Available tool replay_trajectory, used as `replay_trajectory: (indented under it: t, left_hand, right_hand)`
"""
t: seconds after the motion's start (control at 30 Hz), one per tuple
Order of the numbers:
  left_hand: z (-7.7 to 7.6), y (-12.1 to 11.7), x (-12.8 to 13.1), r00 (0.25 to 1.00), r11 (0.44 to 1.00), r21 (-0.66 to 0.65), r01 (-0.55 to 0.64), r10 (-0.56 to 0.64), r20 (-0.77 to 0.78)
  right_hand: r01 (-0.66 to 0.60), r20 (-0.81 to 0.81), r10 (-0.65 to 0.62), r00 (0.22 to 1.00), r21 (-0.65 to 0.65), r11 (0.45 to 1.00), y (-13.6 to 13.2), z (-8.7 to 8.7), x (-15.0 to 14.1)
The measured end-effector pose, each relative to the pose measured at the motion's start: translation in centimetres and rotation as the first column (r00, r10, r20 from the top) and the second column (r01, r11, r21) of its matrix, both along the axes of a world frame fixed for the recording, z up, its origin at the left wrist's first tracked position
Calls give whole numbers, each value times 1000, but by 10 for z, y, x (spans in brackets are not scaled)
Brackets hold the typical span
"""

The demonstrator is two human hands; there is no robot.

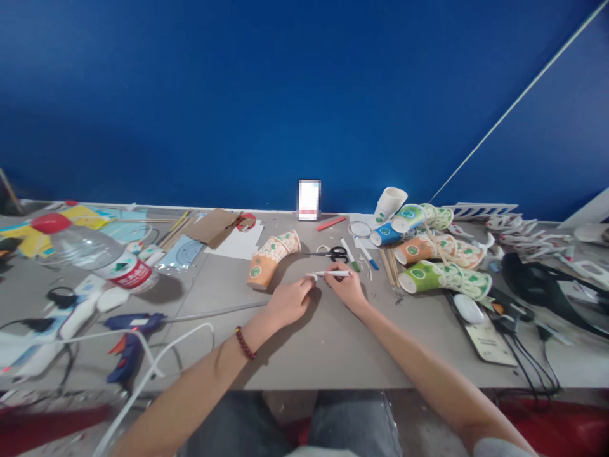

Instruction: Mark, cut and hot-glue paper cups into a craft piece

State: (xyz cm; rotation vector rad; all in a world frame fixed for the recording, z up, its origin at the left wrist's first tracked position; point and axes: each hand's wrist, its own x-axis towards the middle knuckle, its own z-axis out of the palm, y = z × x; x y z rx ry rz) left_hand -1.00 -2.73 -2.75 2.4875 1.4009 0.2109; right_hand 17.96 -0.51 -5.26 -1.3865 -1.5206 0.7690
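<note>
My right hand [346, 287] is closed around a white marker pen [339, 273], its tip pointing left. My left hand [291, 299], with a beaded bracelet [245, 343] on the wrist, pinches a small white piece [312, 276] whose kind I cannot make out. The pen's tip is right beside that piece. Just beyond my left hand lies a bent row of joined paper cups [273, 259], orange at the near end. Black-handled scissors [338, 254] lie behind my hands, with a green-ended marker [350, 255] and a blue-ended marker [367, 255] to their right.
To the right lie more joined paper cups [445, 280], wooden sticks [391, 266] and a white case [469, 309]. A blue glue gun [130, 339], a plastic bottle [102, 257] and a power strip [61, 324] occupy the left. A phone-like screen [309, 200] stands by the blue wall.
</note>
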Motion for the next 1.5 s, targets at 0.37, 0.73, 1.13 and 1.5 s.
replay_trajectory:
  t: [0.37,0.73,1.13,1.5]
  left_hand:
    - [2,0,-1,1000,1000,-5,2,-2,13]
    - [-2,1,-1,1000,1000,12,-2,2,27]
    - [1,1,-1,1000,1000,-8,-8,8,5]
    - [-1,2,-1,1000,1000,7,0,0,30]
  right_hand:
    - [-2,-21,2,1000,0,1000,0,-1,0]
    - [-9,-57,9,998,-10,1000,1,-3,1]
    - [-4,-76,4,997,-5,1000,5,-10,2]
    - [-3,-105,1,994,-14,1000,5,-12,3]
